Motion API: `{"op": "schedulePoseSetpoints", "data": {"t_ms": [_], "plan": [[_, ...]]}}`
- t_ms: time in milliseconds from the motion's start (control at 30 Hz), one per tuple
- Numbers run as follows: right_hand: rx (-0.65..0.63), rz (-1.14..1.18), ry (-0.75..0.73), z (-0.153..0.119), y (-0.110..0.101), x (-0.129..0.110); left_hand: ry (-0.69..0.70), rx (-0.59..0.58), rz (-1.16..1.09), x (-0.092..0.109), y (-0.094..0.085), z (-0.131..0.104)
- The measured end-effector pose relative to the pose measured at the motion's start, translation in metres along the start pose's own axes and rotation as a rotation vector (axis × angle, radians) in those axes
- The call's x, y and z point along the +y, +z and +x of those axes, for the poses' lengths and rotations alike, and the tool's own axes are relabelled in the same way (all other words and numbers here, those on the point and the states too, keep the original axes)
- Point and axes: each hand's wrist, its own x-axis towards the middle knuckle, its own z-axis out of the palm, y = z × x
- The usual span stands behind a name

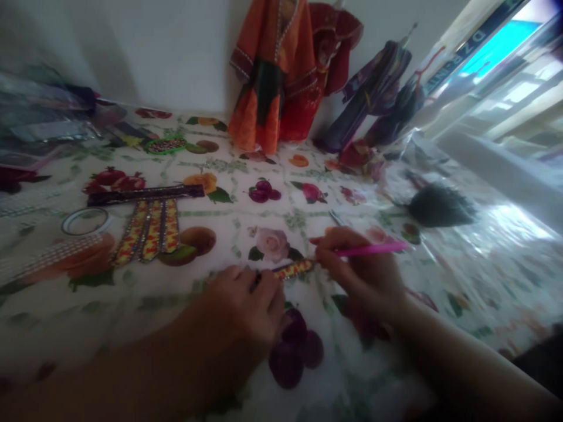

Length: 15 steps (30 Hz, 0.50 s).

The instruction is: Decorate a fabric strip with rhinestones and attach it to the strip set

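My left hand (246,299) is closed on a short yellow-and-red patterned strip (295,270), pinning it near the tablecloth. The strip's left part is hidden under the fingers. In my right hand (363,275) is a slim pink pen-shaped tool (376,248), its tip hidden by the fingers at the strip's far end. Several matching patterned strips with beaded edges (152,230) lie to the left, below a dark purple band (147,193). A thin metallic object (336,218) lies just beyond my right hand.
A white tape roll (65,225) and rows of rhinestones (57,257) lie at the left. Farther back is a green-rimmed tray of beads (166,146). Small orange (264,76), red (336,44) and dark purple (369,97) garments stand by the wall. A dark bristly bundle (441,205) lies right.
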Motion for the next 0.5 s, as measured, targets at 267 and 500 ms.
{"op": "schedulePoseSetpoints", "data": {"t_ms": [267, 500], "plan": [[-0.089, -0.012, -0.013, 0.043, 0.008, -0.011, 0.015, 0.028, 0.039, 0.002, 0.001, -0.001], [-0.157, 0.015, 0.041, 0.072, 0.041, 0.011, -0.013, 0.053, 0.002, 0.002, 0.003, 0.0]]}}
